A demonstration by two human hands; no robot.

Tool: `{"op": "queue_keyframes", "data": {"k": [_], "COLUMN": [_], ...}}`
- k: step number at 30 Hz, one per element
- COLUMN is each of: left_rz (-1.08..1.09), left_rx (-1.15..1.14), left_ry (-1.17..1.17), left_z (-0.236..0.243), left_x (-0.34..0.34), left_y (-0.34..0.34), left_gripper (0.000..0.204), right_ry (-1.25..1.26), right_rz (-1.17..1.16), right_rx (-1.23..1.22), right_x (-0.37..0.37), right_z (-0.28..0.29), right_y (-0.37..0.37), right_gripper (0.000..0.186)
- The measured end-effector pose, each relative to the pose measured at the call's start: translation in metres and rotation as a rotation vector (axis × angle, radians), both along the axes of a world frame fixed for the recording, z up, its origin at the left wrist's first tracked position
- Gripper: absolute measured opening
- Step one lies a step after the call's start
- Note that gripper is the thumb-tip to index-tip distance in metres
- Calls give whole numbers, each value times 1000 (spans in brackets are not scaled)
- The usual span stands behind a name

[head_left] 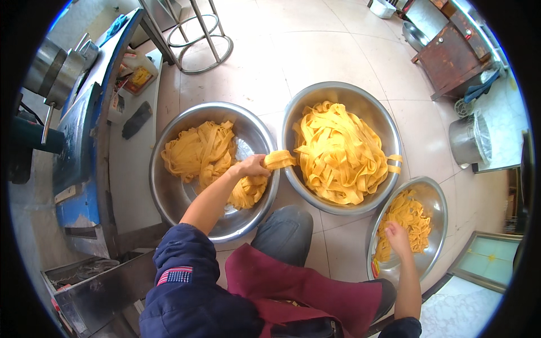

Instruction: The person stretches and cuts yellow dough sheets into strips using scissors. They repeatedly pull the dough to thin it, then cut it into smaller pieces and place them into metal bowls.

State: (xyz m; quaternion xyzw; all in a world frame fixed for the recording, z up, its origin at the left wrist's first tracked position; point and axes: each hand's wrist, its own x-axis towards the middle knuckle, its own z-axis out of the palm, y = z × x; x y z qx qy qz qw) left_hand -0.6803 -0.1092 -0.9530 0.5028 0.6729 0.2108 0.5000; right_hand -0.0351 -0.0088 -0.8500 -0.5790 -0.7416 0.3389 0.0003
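Note:
My left hand (252, 166) grips a bundle of wide yellow noodle strips (279, 159) where the rims of two steel bowls meet. The left bowl (158, 158) holds folded strips (191, 149); the middle bowl (304, 96) is heaped with more (341, 158), a few draping over its right rim. My right hand (396, 234) is closed, with fingertips among the shorter yellow pieces (414, 219) in a tilted bowl (437, 236) at the right; what it holds is hard to make out. My bent knee (284, 231) and maroon apron (304, 287) are below.
A blue-edged bench (79, 197) with steel machinery (51, 73) lines the left. A stool (200, 45) stands behind the bowls. At the right are a wooden cabinet (445, 56), a lined bucket (465, 143) and a glass-panelled frame (482, 262). Tiled floor (282, 56) surrounds the bowls.

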Motion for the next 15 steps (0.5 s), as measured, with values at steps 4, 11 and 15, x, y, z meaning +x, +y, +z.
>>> {"op": "queue_keyframes", "data": {"k": [4, 11, 15], "left_rz": [33, -34, -4], "left_rx": [212, 176, 111], "left_ry": [247, 64, -215], "left_z": [42, 127, 190], "left_x": [1, 8, 28], "left_y": [-9, -7, 18], "left_gripper": [54, 45, 36], "right_ry": [81, 120, 267], "right_rz": [56, 216, 296], "right_rx": [-52, -114, -142], "right_x": [-83, -150, -214], "right_z": [40, 79, 103], "right_y": [-1, 2, 11], "right_gripper": [27, 29, 34]}}
